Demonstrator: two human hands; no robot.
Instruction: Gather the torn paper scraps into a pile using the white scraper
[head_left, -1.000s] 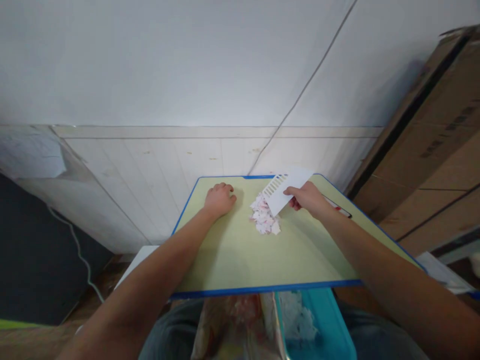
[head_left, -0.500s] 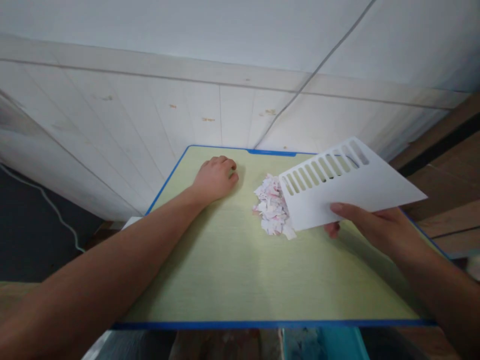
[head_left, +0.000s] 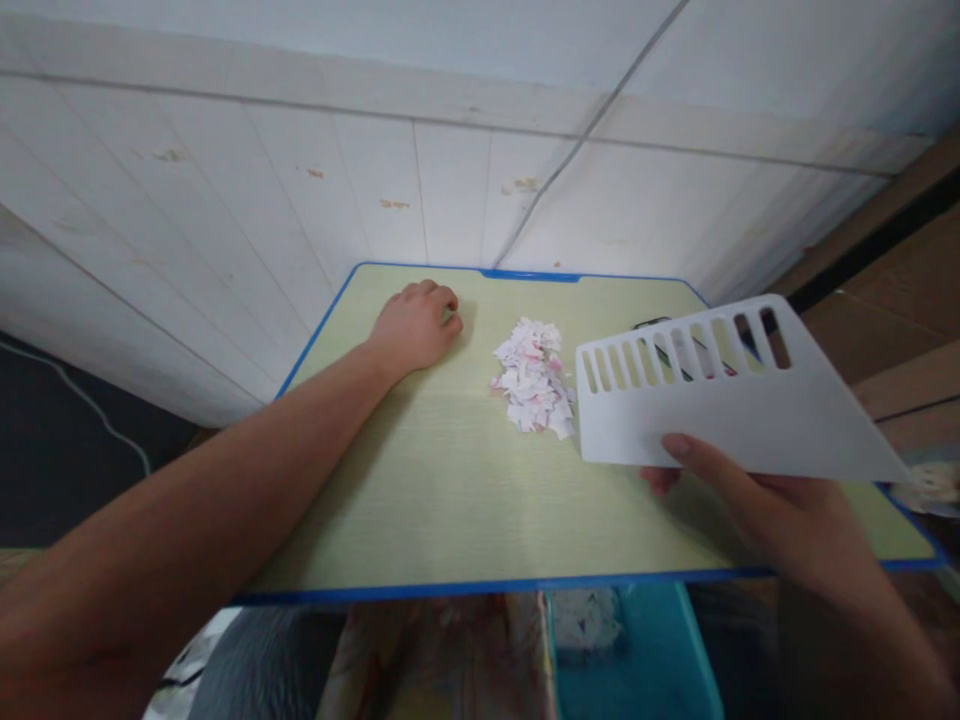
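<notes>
My right hand (head_left: 750, 490) grips a thin white slotted plate (head_left: 697, 430) by its lower edge, thumb on top and fingers beneath. A row of rounded slots runs along its far side. Its left edge is beside a small heap of torn paper scraps (head_left: 534, 380), white with pink bits, on the pale green tabletop (head_left: 450, 490). Left of the heap, my left hand (head_left: 416, 325) rests on the tabletop with its fingers curled loosely into a fist. Nothing shows in it.
Below the blue front edge of the table is a turquoise bin (head_left: 637, 660) with paper scraps inside. Dark-framed glasses (head_left: 652, 323) lie partly hidden behind the plate. A white panelled wall (head_left: 300, 210) with a grey cable (head_left: 555, 175) borders the table's back.
The slotted plate has moved right, away from the paper heap, and is turned flatter to view. The camera view has tilted down, showing more of the bin. My left hand stays in place.
</notes>
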